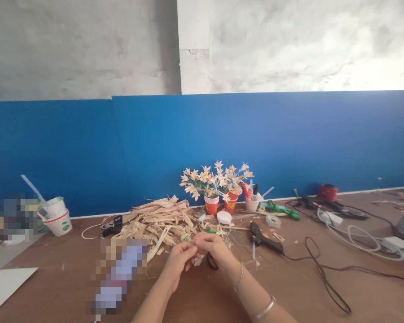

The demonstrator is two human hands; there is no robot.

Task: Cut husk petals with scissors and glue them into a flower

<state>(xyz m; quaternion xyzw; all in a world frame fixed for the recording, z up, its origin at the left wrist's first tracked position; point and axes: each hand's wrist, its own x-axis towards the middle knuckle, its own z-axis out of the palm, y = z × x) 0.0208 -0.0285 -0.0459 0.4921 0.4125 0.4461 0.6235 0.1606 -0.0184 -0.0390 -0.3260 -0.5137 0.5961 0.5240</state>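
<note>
Your left hand [179, 257] and right hand [216, 248] meet, each grip pinched together; whether anything is clamped between cannot be told. Dried husk strips [155, 220] lie just beyond on the worktop [303, 298]. Caution: swinging rightward could knock the glue gun [265, 240].

The husks [151, 222] far of my grip look dry, papery and creased; the flowers [205, 174] behind them look papery too. My bangle [266, 309], near right, is smooth, shiny metal. To the right, the glue gun [266, 242] looks like dark plastic. I face a smooth blue panel [188, 139] and a rough, matt, blotchy wall [262, 49].
</note>
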